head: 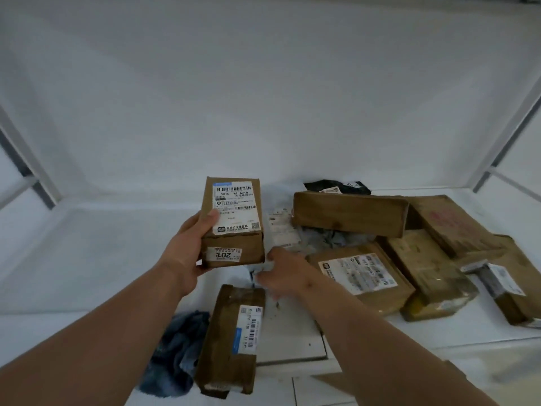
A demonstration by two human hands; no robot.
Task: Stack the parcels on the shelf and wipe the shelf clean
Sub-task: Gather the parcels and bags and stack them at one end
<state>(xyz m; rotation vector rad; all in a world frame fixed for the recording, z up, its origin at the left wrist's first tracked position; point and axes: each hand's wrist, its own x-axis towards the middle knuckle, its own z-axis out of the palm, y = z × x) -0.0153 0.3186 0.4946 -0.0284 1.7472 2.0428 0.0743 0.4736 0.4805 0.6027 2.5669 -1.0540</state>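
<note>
My left hand (187,253) grips a small brown parcel (234,221) with a white shipping label, lifted above the white shelf (102,259). Just below and to the right of it, my right hand (287,273) reaches to the edge of a grey-white plastic mailer (319,238). Its fingers are blurred, so whether they pinch the mailer is unclear. A long brown parcel (228,338) lies on the shelf near the front edge, under my hands. Beside it on the left lies a crumpled blue cloth (175,356).
Several brown parcels are piled at the right: a long box (348,213), a flat labelled box (360,276) and others behind it. A black bag (336,186) lies at the back. Shelf posts rise at the left (26,168) and right (503,142).
</note>
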